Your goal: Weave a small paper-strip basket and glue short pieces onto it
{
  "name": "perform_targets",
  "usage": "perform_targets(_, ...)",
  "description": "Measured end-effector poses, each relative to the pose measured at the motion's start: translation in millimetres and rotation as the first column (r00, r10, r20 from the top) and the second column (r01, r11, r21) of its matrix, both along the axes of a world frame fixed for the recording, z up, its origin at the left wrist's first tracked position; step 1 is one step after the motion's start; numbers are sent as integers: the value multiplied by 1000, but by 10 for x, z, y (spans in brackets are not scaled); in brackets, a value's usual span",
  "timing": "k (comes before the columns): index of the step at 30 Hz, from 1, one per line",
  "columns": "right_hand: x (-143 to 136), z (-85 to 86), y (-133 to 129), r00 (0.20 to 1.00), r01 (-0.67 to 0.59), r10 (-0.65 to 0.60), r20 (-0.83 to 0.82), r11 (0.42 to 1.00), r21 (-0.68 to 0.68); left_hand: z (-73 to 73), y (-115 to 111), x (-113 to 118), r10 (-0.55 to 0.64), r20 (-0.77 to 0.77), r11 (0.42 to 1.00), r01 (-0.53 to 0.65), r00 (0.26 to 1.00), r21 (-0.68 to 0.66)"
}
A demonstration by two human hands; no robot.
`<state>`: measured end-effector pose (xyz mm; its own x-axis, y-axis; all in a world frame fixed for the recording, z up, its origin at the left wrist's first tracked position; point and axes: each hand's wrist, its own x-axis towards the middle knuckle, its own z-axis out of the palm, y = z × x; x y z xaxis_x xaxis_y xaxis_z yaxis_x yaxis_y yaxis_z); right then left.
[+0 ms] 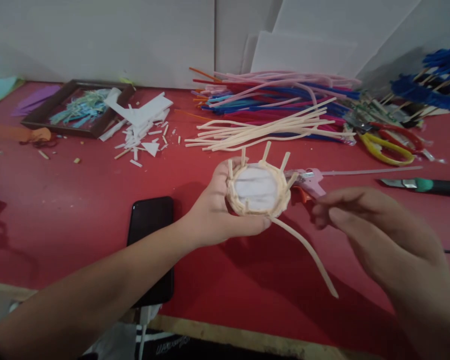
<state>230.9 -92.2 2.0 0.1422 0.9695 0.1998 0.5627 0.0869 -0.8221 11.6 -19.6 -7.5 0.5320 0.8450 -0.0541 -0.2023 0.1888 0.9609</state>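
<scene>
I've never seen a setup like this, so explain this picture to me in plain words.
There is no machine here: these are a person's own bare hands, seen by a camera worn on the head, looking forward and down. The left hand holds a small round piece with a white base, cream strips around its edge and short ends sticking up; one long strand trails from it. The right hand is apart from it, near what looks like a pink glue gun. On the red table lie a phone, cream strips, coloured strips, white scraps and a craft knife.
</scene>
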Motion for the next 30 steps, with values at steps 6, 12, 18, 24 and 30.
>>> perform_targets(6,-206,106,-103,963,-267,264,-46,960,-88,-25,-5,-22,61,-155,989,-38,986,145)
perform_targets(12,-100,86,-44,852,-309,158,499,922,234,-83,10,-22,73,-210,964,-15,975,267)
perform_targets(18,-97,47,-76,778,-383,93,621,854,352,-94,3,-28,54,-224,954,15,973,298)
perform_targets(24,-97,16,-79,789,-312,27,614,879,362,-39,-14,-28,-28,-155,968,66,988,244)
perform_targets(30,-73,25,-89,768,-286,-30,640,878,385,-56,-1,-71,-76,-141,966,108,987,236)
